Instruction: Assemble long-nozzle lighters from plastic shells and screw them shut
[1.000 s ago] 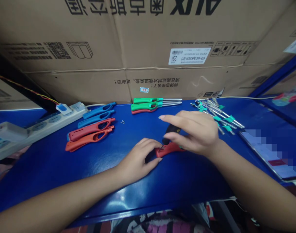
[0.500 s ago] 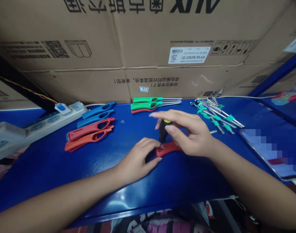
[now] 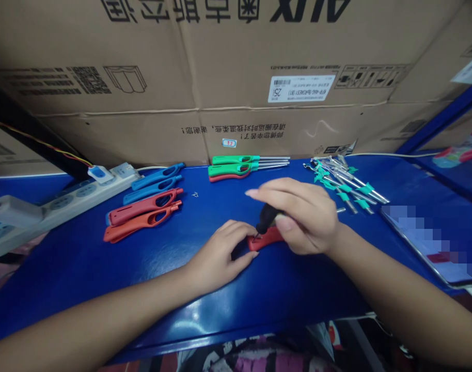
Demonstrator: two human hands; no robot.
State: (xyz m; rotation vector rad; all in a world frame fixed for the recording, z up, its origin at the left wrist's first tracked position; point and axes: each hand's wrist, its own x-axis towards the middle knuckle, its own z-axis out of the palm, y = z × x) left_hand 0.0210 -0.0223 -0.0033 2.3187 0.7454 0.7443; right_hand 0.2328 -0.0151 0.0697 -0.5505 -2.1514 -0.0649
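A red lighter handle [image 3: 270,236] lies on the blue table, its left end between the thumb and fingers of my left hand [image 3: 224,250]. Above it, my right hand [image 3: 308,217] grips a small black screwdriver [image 3: 266,218]. The screwdriver leans, and its thin tip meets the handle near the left end. My right palm hides the handle's other end. Farther back lie green lighters [image 3: 232,168] with metal tubes, a red one under them. Left of my hands are red handle shells [image 3: 143,222] and blue handle shells [image 3: 153,190].
Several metal tubes with green pieces [image 3: 348,183] are piled at the back right, near a phone [image 3: 425,248]. A white power strip [image 3: 71,204] runs along the left side. A large cardboard box [image 3: 236,62] stands behind the blue table [image 3: 174,315].
My right hand has shifted slightly right and down, tilting the screwdriver from nearly upright to leaning right. My left hand and the red handle stay in place.
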